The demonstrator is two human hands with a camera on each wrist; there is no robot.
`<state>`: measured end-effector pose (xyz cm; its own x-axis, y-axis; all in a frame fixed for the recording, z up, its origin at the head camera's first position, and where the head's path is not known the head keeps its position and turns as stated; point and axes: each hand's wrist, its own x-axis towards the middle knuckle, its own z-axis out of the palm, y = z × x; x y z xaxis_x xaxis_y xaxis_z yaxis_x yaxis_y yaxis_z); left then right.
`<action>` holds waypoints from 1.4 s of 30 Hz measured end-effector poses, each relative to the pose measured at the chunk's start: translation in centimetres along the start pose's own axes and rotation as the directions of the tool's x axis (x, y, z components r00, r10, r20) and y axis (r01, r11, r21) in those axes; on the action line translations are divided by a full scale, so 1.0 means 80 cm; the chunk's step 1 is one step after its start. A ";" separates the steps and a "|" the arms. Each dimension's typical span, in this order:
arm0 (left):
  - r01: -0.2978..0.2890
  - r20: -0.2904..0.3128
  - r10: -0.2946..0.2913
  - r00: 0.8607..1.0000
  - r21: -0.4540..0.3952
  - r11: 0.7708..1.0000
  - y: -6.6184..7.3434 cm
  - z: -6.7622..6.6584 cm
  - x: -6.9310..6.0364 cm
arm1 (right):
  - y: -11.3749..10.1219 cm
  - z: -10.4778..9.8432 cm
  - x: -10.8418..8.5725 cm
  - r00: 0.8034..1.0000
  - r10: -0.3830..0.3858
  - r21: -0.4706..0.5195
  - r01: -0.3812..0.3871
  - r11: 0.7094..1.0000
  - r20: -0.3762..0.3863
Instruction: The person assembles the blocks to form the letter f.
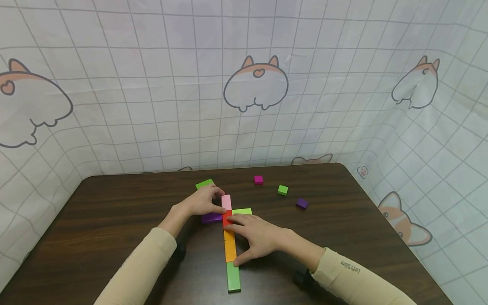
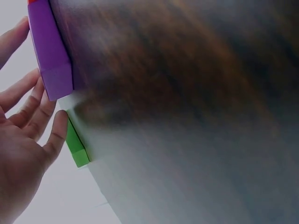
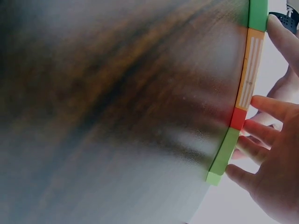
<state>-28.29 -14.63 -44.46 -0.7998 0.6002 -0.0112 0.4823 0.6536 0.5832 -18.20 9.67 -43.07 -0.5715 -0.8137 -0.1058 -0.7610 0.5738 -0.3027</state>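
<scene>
Hands (image 1: 206, 201) (image 1: 261, 236) at block row (image 1: 230, 245), lime block (image 1: 242, 211) partly hidden

Four flat blocks lie end to end in a straight row: pink block (image 1: 226, 202), red block (image 1: 227, 220), orange block (image 1: 229, 245), and green block (image 1: 233, 278) nearest the person. Purple block (image 1: 212, 217) juts left, lime block (image 1: 242, 211) right. The left hand (image 1: 203, 201) is at the pink block; the right hand (image 1: 261, 236) spreads from red to green.
</scene>
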 end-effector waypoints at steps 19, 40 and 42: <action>0.017 -0.004 -0.017 1.000 -0.018 1.000 -0.002 -0.007 -0.007 | 0.002 -0.001 0.001 1.000 0.018 -0.002 -0.018 1.000 0.009; 0.049 -0.251 -0.051 0.967 -0.017 0.999 -0.031 -0.031 -0.004 | 0.007 -0.002 0.010 1.000 0.027 0.002 -0.027 1.000 0.006; 0.065 -0.279 -0.069 0.958 -0.023 0.998 -0.035 -0.032 -0.001 | 0.007 -0.003 0.011 1.000 0.024 0.006 -0.024 1.000 0.005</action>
<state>-30.50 -17.74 -44.01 -0.8990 0.4011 0.1758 0.4210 0.6808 0.5994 -19.23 9.28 -43.14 -0.5880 -0.8002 -0.1181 -0.7451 0.5926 -0.3060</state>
